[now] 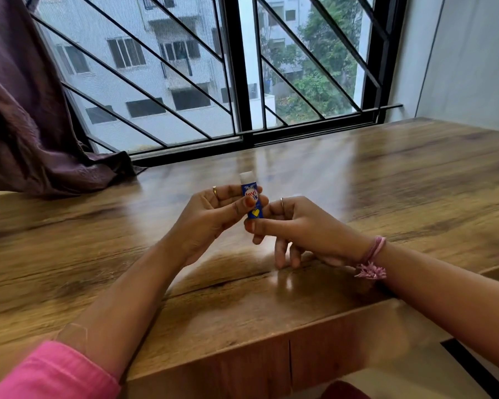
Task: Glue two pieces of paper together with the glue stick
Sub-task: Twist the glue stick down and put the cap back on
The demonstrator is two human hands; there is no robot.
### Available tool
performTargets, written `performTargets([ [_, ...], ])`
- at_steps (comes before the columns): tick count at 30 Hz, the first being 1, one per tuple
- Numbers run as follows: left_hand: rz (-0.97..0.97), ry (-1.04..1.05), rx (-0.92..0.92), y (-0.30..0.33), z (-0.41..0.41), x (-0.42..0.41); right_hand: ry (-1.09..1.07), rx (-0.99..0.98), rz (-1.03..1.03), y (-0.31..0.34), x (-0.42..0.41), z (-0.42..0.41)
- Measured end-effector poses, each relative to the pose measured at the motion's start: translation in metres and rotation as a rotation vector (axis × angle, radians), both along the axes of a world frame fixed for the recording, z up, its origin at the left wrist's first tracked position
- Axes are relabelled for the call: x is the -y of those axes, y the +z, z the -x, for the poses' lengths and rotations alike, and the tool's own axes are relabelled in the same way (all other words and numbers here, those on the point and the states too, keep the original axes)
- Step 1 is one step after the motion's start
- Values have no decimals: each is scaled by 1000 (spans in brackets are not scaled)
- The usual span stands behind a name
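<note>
Wood-grain laminate covered the worktop (386, 180), glossy enough that window light was mirrored along it. The worktop was set against a black-framed window (242, 82) barred with diagonal rods, through which a pale building and green trees were seen. A purple curtain (26, 110) was bunched at the far left, its hem spilled onto the wood. A grey wall (467, 59) closed the right side.

The glue stick (252, 197), a blue tube with a white cap uppermost, was held upright above the middle of the worktop. It was pinched by the left hand (213, 214) between thumb and fingers at the label, and its lower end was pinched by the thumb and forefinger of the right hand (297, 226), whose other fingers were let hang loosely toward the surface. A ring was worn on each hand, a pink thread band (373, 254) on the right wrist, and a pink sleeve (49, 372) on the left arm.
</note>
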State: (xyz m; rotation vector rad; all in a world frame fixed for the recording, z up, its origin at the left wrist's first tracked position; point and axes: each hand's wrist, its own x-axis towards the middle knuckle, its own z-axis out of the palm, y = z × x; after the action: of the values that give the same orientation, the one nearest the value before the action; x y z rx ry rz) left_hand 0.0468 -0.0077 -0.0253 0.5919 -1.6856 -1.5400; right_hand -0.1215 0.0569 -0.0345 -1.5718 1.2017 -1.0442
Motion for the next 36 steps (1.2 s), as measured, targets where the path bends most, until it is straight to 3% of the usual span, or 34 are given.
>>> performTargets([
  [5,24,1,23,-1,2,0,-32,-43,31,1,2,2],
  [10,37,11,5,-2,4,-1,-182,-260,202,-2,0,-1],
  [17,13,1,-14,-5,1,6,-148,-350,268,-3,1,1],
  [23,-80,142,-121,-10,-4,22,-200,-419,318,2,14,16],
  [32,-105,292,-119,-19,-2,38,-175,-639,164,46,83,37],
  [36,-76,364,-113,-21,-1,41,-134,-748,310,47,109,24],
])
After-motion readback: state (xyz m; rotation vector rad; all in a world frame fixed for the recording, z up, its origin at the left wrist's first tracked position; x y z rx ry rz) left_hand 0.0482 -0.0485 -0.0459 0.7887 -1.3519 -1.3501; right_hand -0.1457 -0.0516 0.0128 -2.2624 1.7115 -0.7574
